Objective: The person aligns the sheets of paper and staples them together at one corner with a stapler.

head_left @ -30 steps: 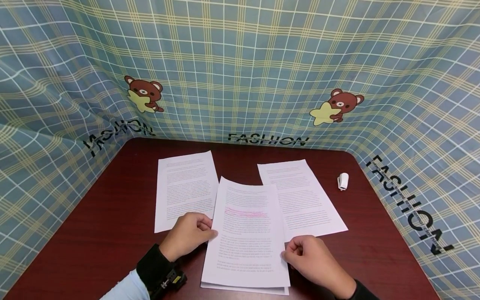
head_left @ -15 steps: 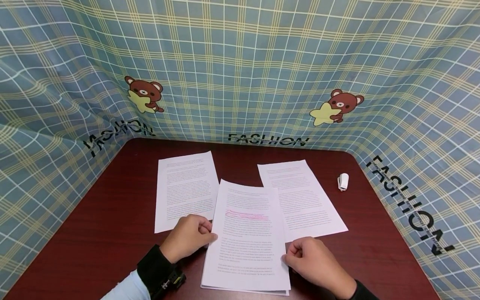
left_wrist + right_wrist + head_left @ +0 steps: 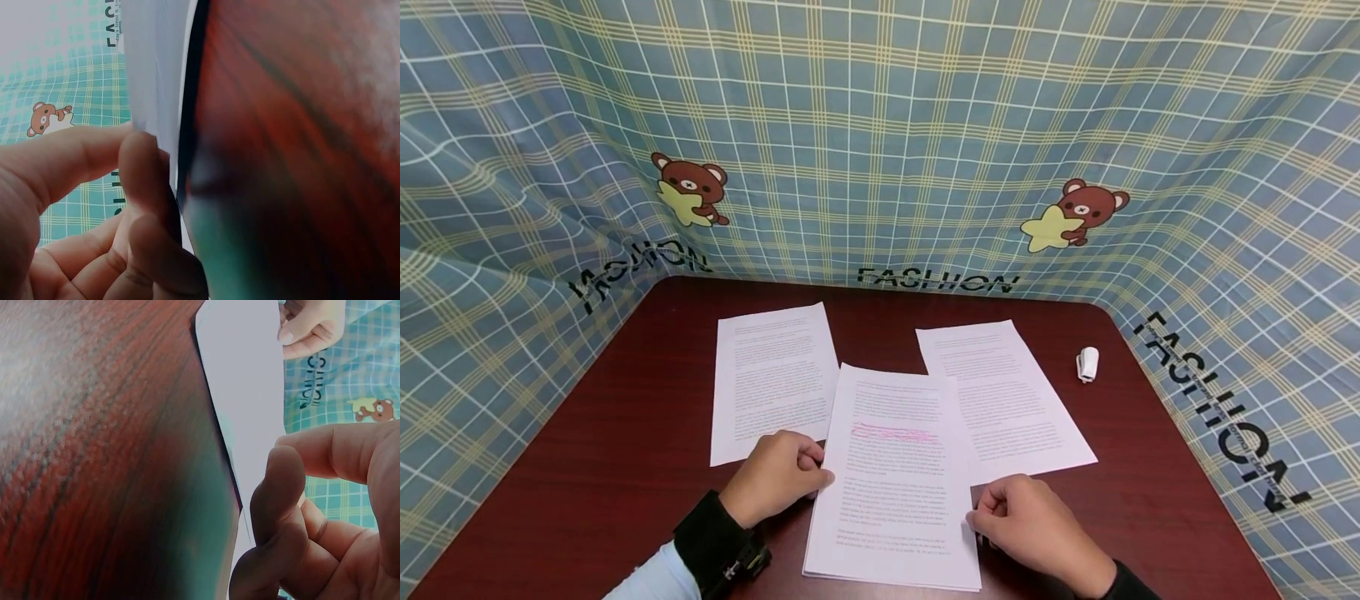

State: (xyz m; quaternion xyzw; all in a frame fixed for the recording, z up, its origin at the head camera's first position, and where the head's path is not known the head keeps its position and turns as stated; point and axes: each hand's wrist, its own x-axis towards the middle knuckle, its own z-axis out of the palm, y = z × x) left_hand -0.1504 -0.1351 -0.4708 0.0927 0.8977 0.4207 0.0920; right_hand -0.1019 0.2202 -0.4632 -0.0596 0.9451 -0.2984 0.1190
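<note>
Left hand [image 3: 777, 473] and right hand [image 3: 1037, 527] each pinching opposite long edges of white, pink-marked, printed paper stack [image 3: 891, 496] directly between them.

The head view's lower border cuts off the near edge of the table [image 3: 587, 450], the light blue left sleeve [image 3: 658, 575] and the black right cuff [image 3: 1123, 583]. Toward the near edge, the stack of sheets [image 3: 895, 500] is printed too small to read; its page count cannot be told. It hides part of the sheet nearer the far left corner [image 3: 775, 375], which the left hand [image 3: 778, 475] also overlaps, and part of the sheet nearer the far right corner [image 3: 1000, 392]. In both wrist views, the tabletop is blurred.
</note>
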